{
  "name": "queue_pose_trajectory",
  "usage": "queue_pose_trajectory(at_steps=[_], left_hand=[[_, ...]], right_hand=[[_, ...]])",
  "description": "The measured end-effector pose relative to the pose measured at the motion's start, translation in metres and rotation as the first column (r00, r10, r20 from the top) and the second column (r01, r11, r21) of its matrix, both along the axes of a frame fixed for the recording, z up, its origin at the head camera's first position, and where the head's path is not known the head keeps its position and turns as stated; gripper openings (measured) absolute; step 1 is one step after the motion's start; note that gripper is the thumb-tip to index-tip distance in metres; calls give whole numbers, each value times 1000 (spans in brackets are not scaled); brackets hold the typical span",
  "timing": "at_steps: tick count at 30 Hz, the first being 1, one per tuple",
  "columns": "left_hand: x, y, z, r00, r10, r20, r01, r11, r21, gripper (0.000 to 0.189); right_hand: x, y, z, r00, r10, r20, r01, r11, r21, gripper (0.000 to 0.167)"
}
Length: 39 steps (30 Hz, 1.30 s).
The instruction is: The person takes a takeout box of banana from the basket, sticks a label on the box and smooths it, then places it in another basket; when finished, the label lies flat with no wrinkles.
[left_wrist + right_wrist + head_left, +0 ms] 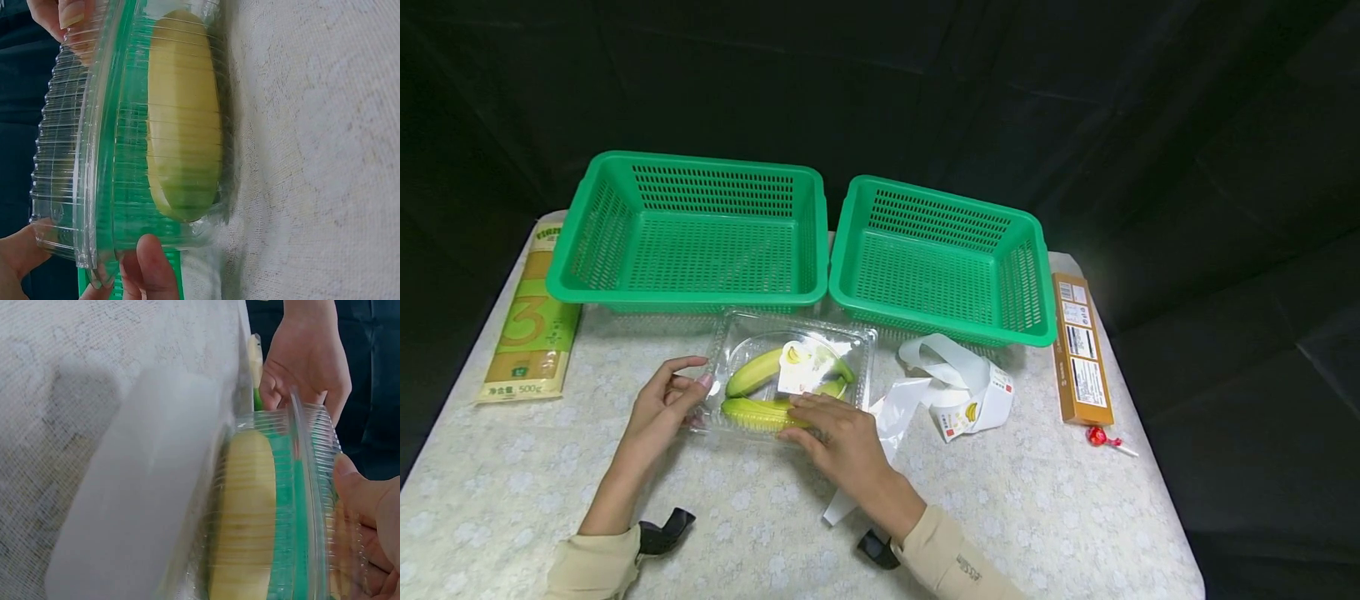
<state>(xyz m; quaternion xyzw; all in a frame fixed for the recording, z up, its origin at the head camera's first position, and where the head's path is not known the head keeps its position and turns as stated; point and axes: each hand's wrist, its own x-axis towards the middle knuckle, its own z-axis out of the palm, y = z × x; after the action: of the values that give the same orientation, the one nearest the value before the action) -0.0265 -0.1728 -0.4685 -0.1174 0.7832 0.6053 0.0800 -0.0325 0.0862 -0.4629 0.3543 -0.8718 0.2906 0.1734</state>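
Note:
A clear plastic clamshell box [752, 333] with bananas [760, 372] inside rests on the table, its lid down. A white label [797, 367] with a banana picture is on the lid. My left hand [658, 408] grips the box's left edge; in the left wrist view its fingertips [156, 269] touch the side below the rim. Laid over the lid near the front, my right hand [842, 437] presses with its fingers, the thumb at the front edge. The right wrist view shows that thumb [353, 484] against the lid's side. A strip of labels [973, 396] lies right of the box.
Two green baskets [700, 297] [940, 327] stand behind the box. A green-and-tan 500g packet [531, 333] lies at the left. On the right are an orange carton [1082, 358] and a red lollipop [1097, 436]. White backing strip [895, 412] trails beside my right hand.

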Motion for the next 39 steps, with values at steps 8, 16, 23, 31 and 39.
queue_pose_trajectory(at_steps=[8, 16, 23, 31, 39], left_hand=[[1, 1, 0, 1000, 4, 3, -4, 1000, 5, 50], [0, 1, -1, 1000, -16, 8, 16, 1000, 4, 52], [0, 0, -1, 1000, -26, 3, 26, 1000, 6, 51], [0, -1, -2, 1000, -29, 3, 29, 999, 17, 53], [-2, 0, -3, 1000, -18, -4, 18, 999, 31, 52]], right_hand=[[0, 0, -2, 999, 20, 37, -19, 999, -26, 28], [2, 2, 3, 991, 15, 130, -16, 1000, 7, 42], [0, 4, 4, 986, 5, 169, -9, 1000, 19, 44], [-2, 5, 7, 972, -19, 234, 11, 999, 37, 44], [-4, 6, 5, 978, -17, 208, 11, 1000, 28, 47]])
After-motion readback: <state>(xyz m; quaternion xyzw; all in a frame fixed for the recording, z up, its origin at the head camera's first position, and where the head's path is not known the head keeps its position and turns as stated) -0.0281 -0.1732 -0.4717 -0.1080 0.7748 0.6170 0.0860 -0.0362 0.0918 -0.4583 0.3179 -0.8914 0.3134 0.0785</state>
